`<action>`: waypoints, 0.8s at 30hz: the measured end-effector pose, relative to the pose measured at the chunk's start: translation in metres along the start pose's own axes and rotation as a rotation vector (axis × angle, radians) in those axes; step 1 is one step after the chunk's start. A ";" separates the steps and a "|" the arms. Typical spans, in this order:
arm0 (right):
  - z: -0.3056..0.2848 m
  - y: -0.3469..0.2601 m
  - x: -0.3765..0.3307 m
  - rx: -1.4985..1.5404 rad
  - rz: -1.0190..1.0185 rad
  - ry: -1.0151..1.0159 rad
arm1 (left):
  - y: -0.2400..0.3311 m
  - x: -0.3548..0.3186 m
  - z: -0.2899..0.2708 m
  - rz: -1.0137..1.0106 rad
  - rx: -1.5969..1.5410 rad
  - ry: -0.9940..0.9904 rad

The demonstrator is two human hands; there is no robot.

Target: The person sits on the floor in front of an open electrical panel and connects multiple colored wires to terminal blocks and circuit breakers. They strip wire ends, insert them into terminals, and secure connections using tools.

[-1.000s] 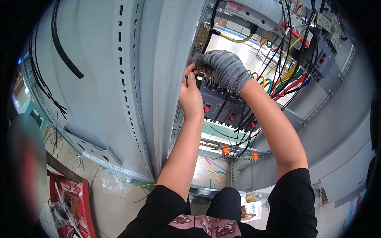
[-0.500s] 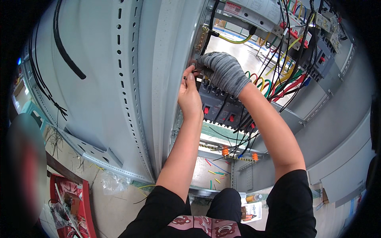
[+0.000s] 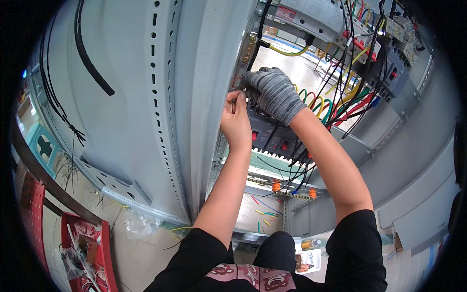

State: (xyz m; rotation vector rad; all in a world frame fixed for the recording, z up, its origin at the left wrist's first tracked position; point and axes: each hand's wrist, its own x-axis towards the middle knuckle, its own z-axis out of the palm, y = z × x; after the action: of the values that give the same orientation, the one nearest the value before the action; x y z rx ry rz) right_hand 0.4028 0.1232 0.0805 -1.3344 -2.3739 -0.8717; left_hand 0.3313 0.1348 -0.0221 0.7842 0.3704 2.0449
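Observation:
My bare left hand (image 3: pixel 236 121) is raised to the cabinet's left upright, thumb and fingers pinched together. A thin dark strand shows at its fingertips, too small to name. Close against it, my right hand (image 3: pixel 275 93) wears a grey knitted glove. Its fingers curl in toward the upright, and what they hold is hidden. Just below the hands sits a row of dark grey circuit breakers (image 3: pixel 266 134) with red switches. Above them, a yellow-green earth wire (image 3: pixel 289 51) runs from the upright.
On the left stands the grey cabinet door (image 3: pixel 126 112), with a black cable (image 3: pixel 90 61) hanging on it. Black wires (image 3: pixel 335 73) dangle at the right. Orange insulators (image 3: pixel 276 186) sit lower down. A red bin (image 3: pixel 104 248) and a blue stool (image 3: pixel 41 146) stand on the floor.
Both hands stay at the upright with small shifts; the left fingers have moved slightly right and down. The blurred shape at the far left is gone, uncovering the stool and a red perforated panel.

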 end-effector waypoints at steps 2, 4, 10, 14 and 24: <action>0.002 0.005 -0.003 0.004 -0.105 -0.008 | 0.002 -0.003 -0.003 0.014 0.097 -0.006; 0.000 0.007 -0.006 -0.035 -0.134 0.026 | 0.006 -0.008 -0.005 0.001 0.250 -0.015; -0.002 0.001 0.001 -0.064 -0.192 0.043 | 0.007 -0.003 -0.013 0.579 0.766 -0.053; -0.009 -0.012 0.014 -0.303 -0.142 -0.080 | 0.006 -0.001 -0.014 0.626 0.686 -0.050; 0.008 -0.006 0.004 -0.367 -0.223 -0.003 | 0.018 -0.011 -0.025 0.539 0.592 -0.154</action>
State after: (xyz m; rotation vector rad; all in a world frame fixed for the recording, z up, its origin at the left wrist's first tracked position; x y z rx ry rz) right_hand 0.3958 0.1290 0.0739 -1.2002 -2.4826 -1.4271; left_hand 0.3076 0.1163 -0.0357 1.5247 0.7590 2.3692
